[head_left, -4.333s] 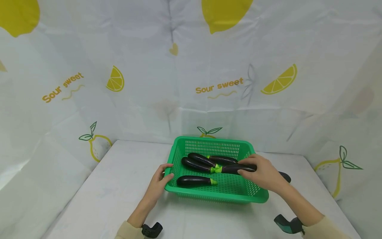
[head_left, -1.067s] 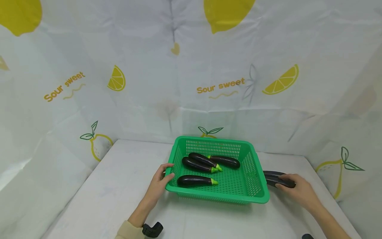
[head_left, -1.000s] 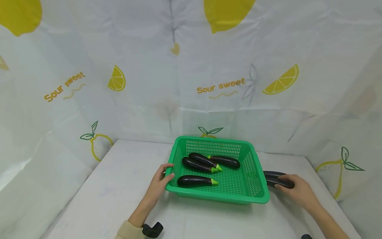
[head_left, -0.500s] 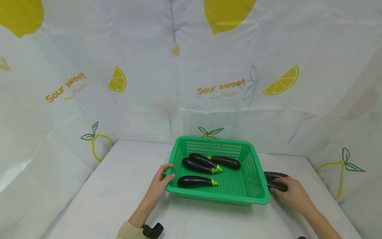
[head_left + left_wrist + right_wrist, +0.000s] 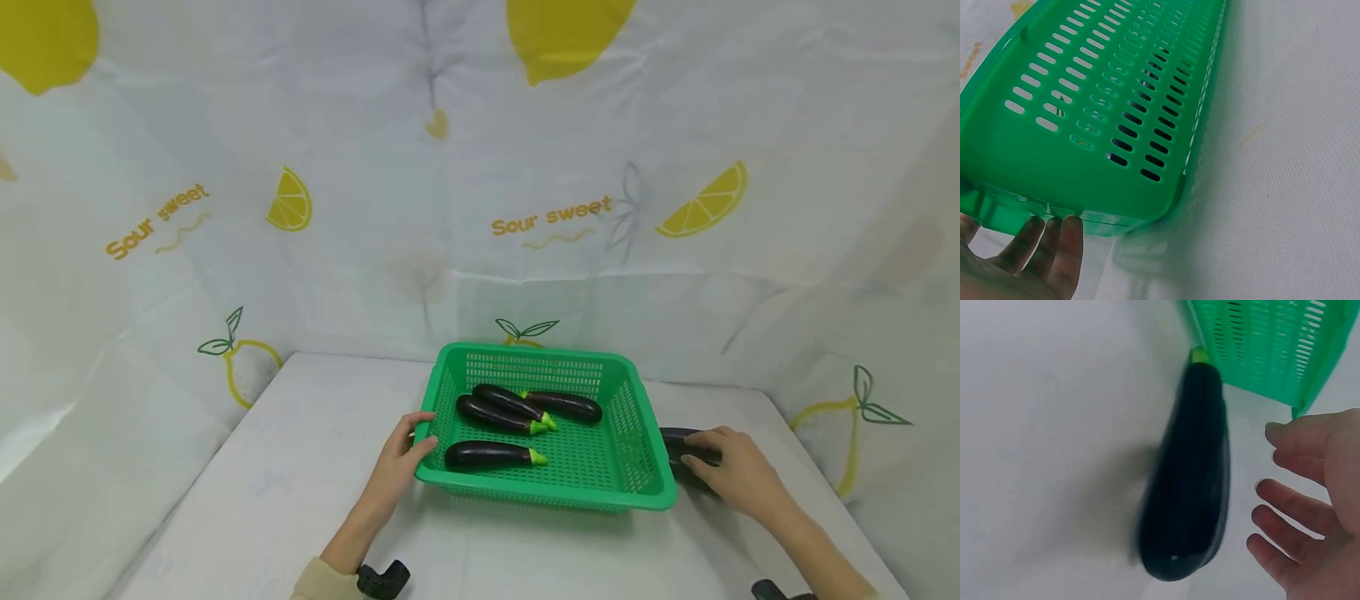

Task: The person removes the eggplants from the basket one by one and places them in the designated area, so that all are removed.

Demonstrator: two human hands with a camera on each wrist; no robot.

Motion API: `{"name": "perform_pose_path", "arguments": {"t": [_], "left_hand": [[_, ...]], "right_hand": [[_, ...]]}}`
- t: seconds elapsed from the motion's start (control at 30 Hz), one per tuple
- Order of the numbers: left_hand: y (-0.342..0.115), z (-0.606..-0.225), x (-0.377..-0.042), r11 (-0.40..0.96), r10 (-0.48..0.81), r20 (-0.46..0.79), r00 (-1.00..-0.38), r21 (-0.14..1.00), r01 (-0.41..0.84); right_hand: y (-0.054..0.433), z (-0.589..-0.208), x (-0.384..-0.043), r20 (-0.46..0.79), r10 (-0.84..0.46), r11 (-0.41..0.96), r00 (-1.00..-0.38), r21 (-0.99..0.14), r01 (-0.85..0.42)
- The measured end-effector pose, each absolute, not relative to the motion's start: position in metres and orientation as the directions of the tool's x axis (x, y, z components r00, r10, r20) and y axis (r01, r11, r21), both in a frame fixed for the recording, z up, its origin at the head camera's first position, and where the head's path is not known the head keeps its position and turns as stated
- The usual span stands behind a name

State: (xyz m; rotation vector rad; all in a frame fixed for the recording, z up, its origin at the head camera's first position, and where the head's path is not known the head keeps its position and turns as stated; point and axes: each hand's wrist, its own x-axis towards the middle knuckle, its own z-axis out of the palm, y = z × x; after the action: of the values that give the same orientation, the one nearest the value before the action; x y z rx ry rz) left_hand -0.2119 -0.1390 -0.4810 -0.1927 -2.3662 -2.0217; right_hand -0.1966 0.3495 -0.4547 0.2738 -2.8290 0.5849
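Note:
My left hand [image 5: 392, 468] holds the left rim of a green plastic basket [image 5: 540, 496]; in the left wrist view its fingers [image 5: 1063, 256] lie against the outer wall. Inside lie several eggplants, with one eggplant [image 5: 487, 454] apart at the front and the rest grouped toward the back. To the basket's right, my right hand [image 5: 738, 473] is over two eggplants [image 5: 677, 437] on the table, partly hiding them. The right wrist view shows its fingers spread beside an eggplant [image 5: 1185, 469], a gap between them; a second one is mostly hidden behind it.
A white-covered table [image 5: 285, 467] carries the basket. Behind and at both sides hangs a white sheet [image 5: 420, 208] printed with lemons and lettering. Black devices sit at both wrists, such as the left wrist device [image 5: 384, 579].
My right hand has carried an eggplant out of the basket to the table on its right, shifted it left beside another, and let go. My left hand has stayed on the rim.

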Motion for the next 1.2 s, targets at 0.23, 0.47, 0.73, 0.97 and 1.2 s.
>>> {"name": "perform_pose_path", "arguments": {"t": [0.23, 0.47, 0.73, 0.97, 1.2], "left_hand": [[-0.14, -0.481, -0.213, 0.15, 0.077, 0.097, -0.992, 0.983, 0.108], [-0.139, -0.481, -0.212, 0.137, 0.083, 0.094, -0.992, 0.985, 0.104], [-0.139, -0.481, -0.212, 0.142, 0.078, 0.098, -0.992, 0.984, 0.109], [-0.139, -0.48, -0.212, 0.153, 0.073, 0.113, -0.991, 0.981, 0.123], [-0.139, -0.481, -0.211, 0.161, 0.069, 0.114, -0.991, 0.979, 0.124]], "right_hand": [[0.34, -0.427, -0.195, 0.291, -0.13, 0.902, -0.948, -0.362, -0.235], [0.322, -0.394, -0.192, 0.368, -0.148, 0.901, -0.918, -0.332, -0.278], [0.291, -0.365, -0.195, 0.364, -0.182, 0.889, -0.914, -0.337, -0.311], [0.268, -0.352, -0.208, 0.353, -0.209, 0.874, -0.912, -0.35, -0.336], [0.249, -0.343, -0.226, 0.376, -0.26, 0.867, -0.889, -0.314, -0.386]]}}
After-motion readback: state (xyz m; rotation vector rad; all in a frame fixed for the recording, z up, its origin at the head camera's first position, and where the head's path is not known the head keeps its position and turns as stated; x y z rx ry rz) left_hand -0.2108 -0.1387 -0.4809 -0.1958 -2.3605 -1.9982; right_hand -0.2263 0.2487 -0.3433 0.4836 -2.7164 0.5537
